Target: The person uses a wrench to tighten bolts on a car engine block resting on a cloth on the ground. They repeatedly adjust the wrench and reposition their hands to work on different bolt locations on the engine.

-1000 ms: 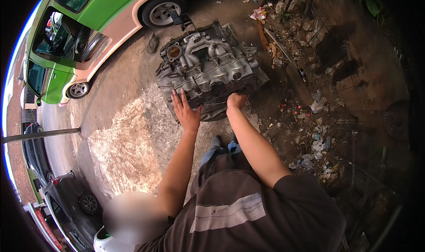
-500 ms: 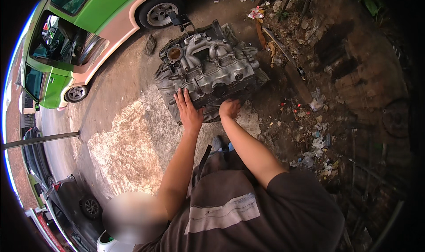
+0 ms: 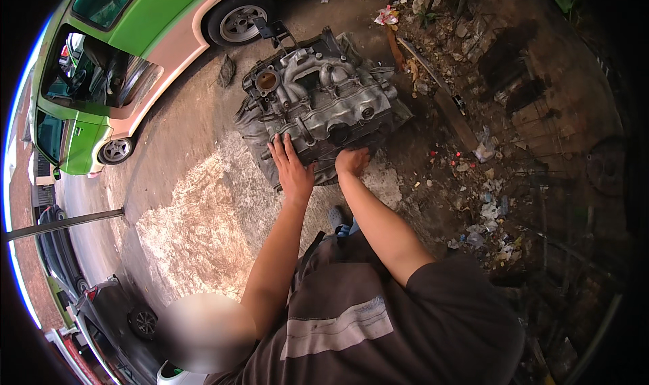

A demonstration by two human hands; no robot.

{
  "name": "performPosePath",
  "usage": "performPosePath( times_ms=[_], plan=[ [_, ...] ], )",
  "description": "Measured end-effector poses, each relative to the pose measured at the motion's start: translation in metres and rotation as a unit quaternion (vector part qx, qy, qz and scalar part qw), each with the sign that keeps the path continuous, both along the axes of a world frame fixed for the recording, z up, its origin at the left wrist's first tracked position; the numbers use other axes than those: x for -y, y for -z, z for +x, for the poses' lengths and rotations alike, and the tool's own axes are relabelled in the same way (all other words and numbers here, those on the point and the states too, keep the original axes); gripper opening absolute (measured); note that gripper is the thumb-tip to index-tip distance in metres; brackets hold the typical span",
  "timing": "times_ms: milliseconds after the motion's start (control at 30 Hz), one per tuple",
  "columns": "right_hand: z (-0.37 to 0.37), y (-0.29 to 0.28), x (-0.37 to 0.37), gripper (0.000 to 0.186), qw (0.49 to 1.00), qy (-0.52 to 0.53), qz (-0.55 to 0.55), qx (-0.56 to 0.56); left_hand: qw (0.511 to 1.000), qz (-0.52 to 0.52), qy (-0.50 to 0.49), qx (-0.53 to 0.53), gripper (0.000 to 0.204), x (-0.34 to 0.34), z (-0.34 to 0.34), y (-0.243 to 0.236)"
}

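1 engine (image 3: 318, 104) here, greyish & grimy, sitting on the ground (image 3: 189, 216) right in front of the person, just past their feet. Long axis runs approx L to R, but on a slant: R end's a bit farther off than the L end. Valve cover (image 3: 324, 123) lies lengthwise along that same line on the near half, w/ 1 round cap (image 3: 367, 113) toward its R end. Intake's on the far half, w/ 1 round opening (image 3: 268, 81) at the L end facing up, brownish inside, & 1 dark bracket (image 3: 274, 32) sticking up off the far side. 2 hands on the job: left hand (image 3: 295, 179) is open, fingers a bit spread & laid against the near side, nothing in its grip afaict. Right hand (image 3: 350, 162) is at the near side too, just beside the other w/ a gap btwn, fingers partly curled; can't tell how far they close or if they've got hold of anything b/c the fingertips are hidden. Bg stuff: 1 green & pink van (image 3: 149, 23) past the engine w/ 2 wheels showing, 2 dark cars (image 3: 122, 324) way over L, plus 1 wooden plank (image 3: 456, 121) & scattered trash (image 3: 497, 216) on the R.
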State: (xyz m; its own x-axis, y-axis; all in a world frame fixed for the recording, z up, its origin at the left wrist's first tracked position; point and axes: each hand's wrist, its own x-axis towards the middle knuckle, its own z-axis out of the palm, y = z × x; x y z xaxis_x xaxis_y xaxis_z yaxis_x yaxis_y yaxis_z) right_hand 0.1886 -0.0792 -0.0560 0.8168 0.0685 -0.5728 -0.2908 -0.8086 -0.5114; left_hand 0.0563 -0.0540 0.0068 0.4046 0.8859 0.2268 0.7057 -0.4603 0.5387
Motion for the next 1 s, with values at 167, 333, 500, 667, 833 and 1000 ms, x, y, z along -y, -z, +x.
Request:
performPosePath(
  times_ms=[167, 333, 500, 667, 833, 1000],
  plan=[
    [0.001, 0.013, 0.003, 0.051, 0.998, 0.029, 0.028, 0.048, 1.0, 0.002, 0.007, 0.004, 0.117, 0.001, -0.003, 0.0],
    [-0.018, 0.03, 0.01, 0.044, 0.993, 0.001, 0.091, 0.08, 1.0, 0.017, 0.018, 0.009, 0.118, 0.001, -0.004, 0.004],
    [-0.013, 0.035, 0.008, 0.031, 0.976, 0.065, 0.202, 0.043, 1.0, -0.001, 0.015, 0.007, 0.119, -0.002, -0.005, 0.006],
    [-0.015, 0.036, 0.03, 0.022, 0.959, 0.0, 0.267, 0.092, 0.998, 0.053, 0.0, -0.02, 0.121, 0.002, -0.006, 0.006],
    [0.013, 0.027, 0.056, 0.016, 0.935, 0.087, 0.343, 0.029, 0.983, 0.153, 0.085, -0.05, 0.12, 0.025, 0.013, 0.002],
    [0.089, 0.009, 0.095, 0.012, 0.829, 0.267, 0.449, -0.196, 0.976, 0.139, 0.167, -0.005, 0.105, 0.025, 0.076, -0.016]
  ],
)
